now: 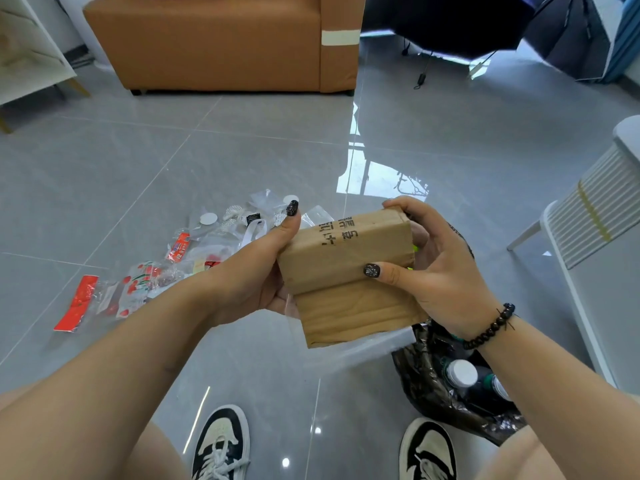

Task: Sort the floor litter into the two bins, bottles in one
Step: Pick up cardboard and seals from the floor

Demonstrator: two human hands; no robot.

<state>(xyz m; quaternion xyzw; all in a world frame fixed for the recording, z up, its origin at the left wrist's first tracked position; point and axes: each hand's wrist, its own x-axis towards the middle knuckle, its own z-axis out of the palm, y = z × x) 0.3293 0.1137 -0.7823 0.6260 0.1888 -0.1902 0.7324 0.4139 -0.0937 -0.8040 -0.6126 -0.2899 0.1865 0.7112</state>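
A folded brown cardboard piece point(349, 268) with black printed characters is held in front of me above the floor. My left hand point(263, 268) grips its left edge, thumb up along the side. My right hand point(436, 268) grips its right side, thumb across the front face. A pile of litter point(207, 247) of clear plastic wrappers, white caps and red packets lies on the grey tiles to the left. Below my right wrist is a bin lined with a black bag point(426, 382); bottles point(464, 374) with white caps lie inside.
A brown sofa point(221, 43) stands at the back. An open black umbrella point(485, 26) lies at the back right. A white ribbed stool or cabinet point(599, 209) is on the right, a white table point(27, 57) at the far left. My two sneakers point(221, 445) are below.
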